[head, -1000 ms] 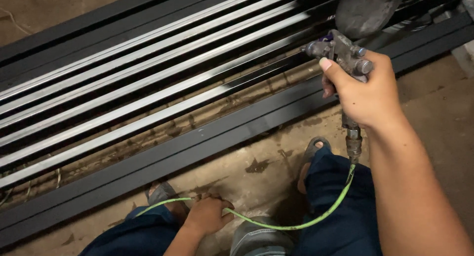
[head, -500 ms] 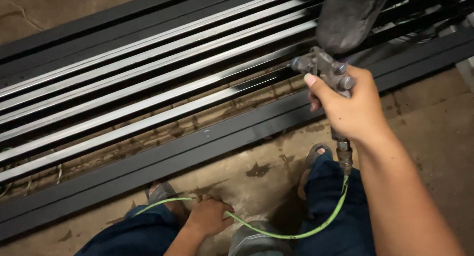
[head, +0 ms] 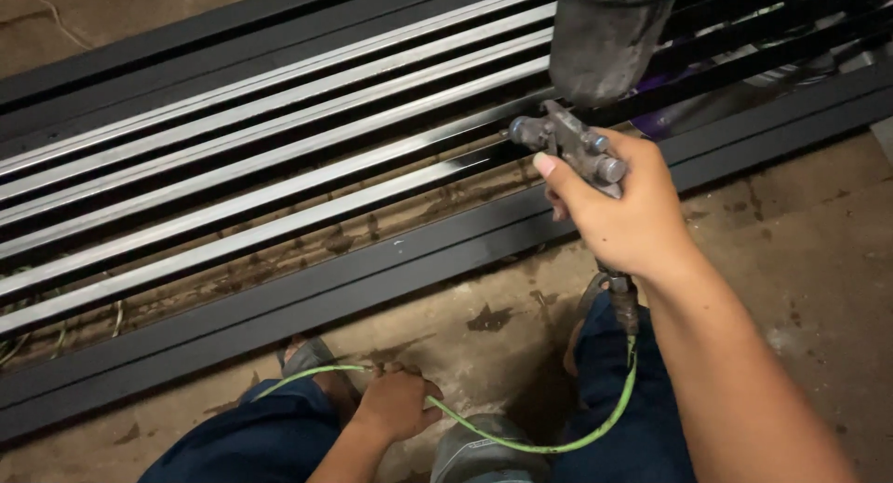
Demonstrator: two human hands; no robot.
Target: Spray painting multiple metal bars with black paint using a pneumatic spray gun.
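With the right hand [head: 621, 211] gripping the spray gun [head: 572, 148] over the metal bars [head: 279, 157], steady even passes seem best, while the left hand [head: 395, 404] pinches the green hose [head: 558, 443] clear.

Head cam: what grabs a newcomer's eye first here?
The right hand at upper centre, gripping a grey spray gun with its metal cup over a row of long metal bars, some bare silver, others black. Next, the bright green hose looping from the gun's base across the lap to the left hand, which holds it low over the stained concrete floor.
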